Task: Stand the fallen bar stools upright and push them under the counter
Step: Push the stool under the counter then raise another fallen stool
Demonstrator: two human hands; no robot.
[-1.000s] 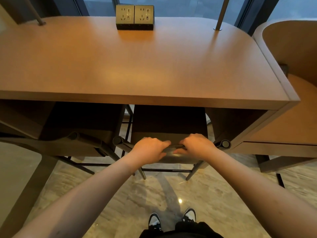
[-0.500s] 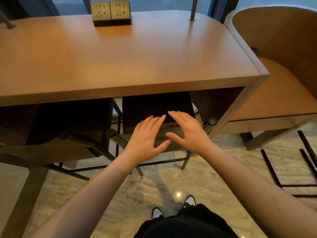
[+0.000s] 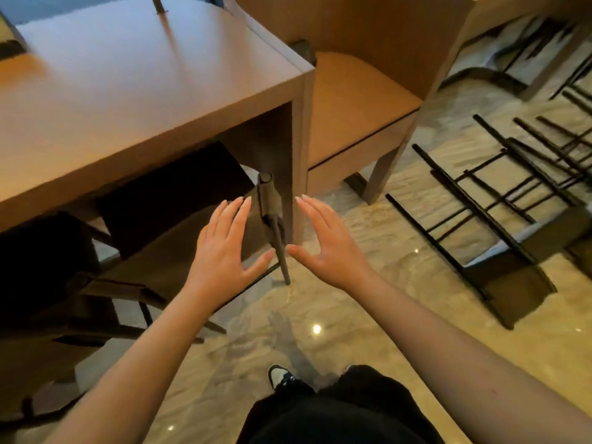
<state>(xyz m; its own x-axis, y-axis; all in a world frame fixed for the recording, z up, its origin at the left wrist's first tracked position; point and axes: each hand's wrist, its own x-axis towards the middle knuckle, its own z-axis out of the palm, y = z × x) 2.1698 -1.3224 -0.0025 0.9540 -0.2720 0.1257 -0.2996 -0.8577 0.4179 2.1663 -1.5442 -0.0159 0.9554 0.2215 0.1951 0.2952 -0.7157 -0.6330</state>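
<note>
Both hands empty, fingers spread: left hand, right hand, clear of stool standing tucked under counter; fallen stool on floor at right; judged next: turn right, grab its frame, lift upright

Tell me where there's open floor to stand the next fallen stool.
Floor is bare between the counter's end panel and the fallen stool. Far right is crowded with stool legs. Under the counter, tucked stools fill the space.
</note>
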